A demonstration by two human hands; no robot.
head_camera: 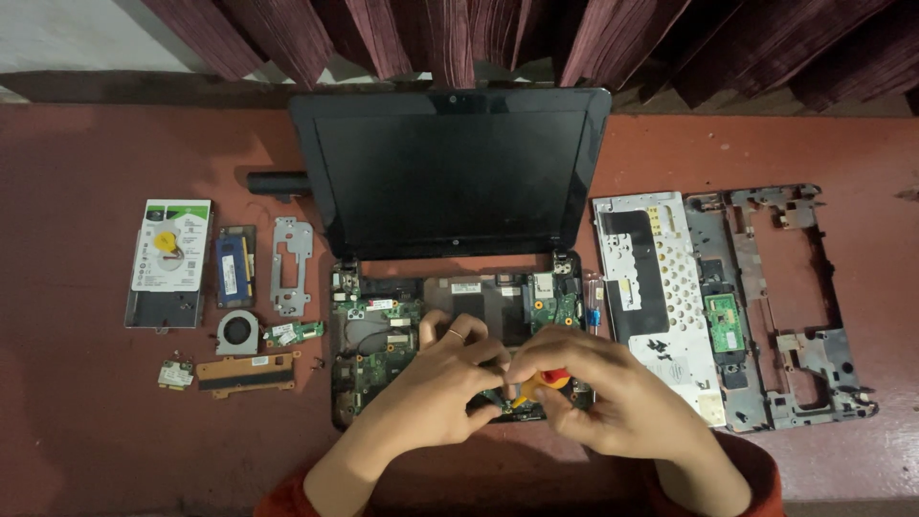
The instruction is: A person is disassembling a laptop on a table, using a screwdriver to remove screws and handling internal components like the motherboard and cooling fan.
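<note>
Gripping a yellow screwdriver (538, 383) in the right hand (603, 388), left hand (442, 378) pinched beside, over the laptop base (383, 345).

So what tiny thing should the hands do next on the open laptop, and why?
Probably keep the screwdriver tip steady and turn it. The right hand grips its yellow and red handle over the bare laptop base, and the left hand steadies it there.

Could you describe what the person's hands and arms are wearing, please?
Both hands are bare, without gloves. The left hand wears a thin ring on one finger. Red sleeves show at the bottom edge, leaving the forearms uncovered. No watch or bracelet is visible.
</note>
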